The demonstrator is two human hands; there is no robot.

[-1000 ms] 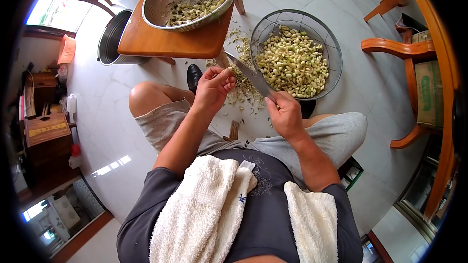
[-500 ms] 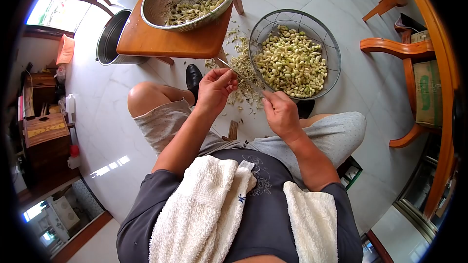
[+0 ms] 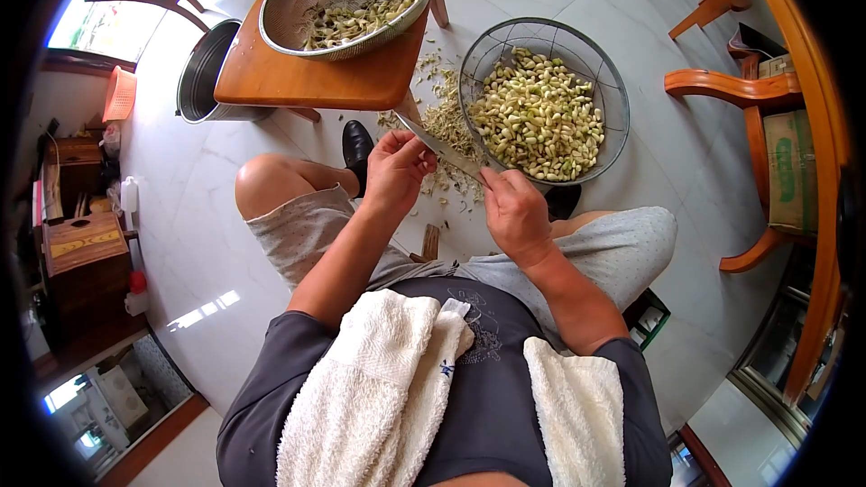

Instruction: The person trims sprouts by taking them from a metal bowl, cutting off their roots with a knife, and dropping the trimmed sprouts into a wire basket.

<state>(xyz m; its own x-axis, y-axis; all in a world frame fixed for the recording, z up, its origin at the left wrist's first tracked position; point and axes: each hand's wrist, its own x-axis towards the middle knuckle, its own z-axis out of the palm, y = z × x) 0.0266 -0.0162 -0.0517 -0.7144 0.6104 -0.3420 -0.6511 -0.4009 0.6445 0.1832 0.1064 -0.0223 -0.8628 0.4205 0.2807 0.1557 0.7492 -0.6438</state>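
Observation:
My right hand (image 3: 518, 215) is closed around the handle end of a knife (image 3: 444, 150), whose blade slants up and left across to my other hand. My left hand (image 3: 395, 169) is pinched just under the blade near its tip; whatever its fingers hold is too hidden to name. Beyond my hands, a round wire basket (image 3: 622, 126) on the floor holds many small pale green-white bulbs (image 3: 541, 113). Scattered trimmings (image 3: 446, 119) lie on the floor between the basket and the stool. A metal colander (image 3: 287, 25) with untrimmed, stringy bulbs (image 3: 383, 13) stands on the wooden stool (image 3: 316, 86).
A metal bucket (image 3: 194, 81) stands left of the stool. Wooden chairs (image 3: 722, 83) and a cardboard box (image 3: 792, 167) are at the right. A wooden cabinet (image 3: 86, 243) lines the left side. White towels (image 3: 361, 397) hang over my chest.
The knife blade has turned so that its flat shows more broadly, and it lies closer over my left fingers. Both hands have shifted only slightly.

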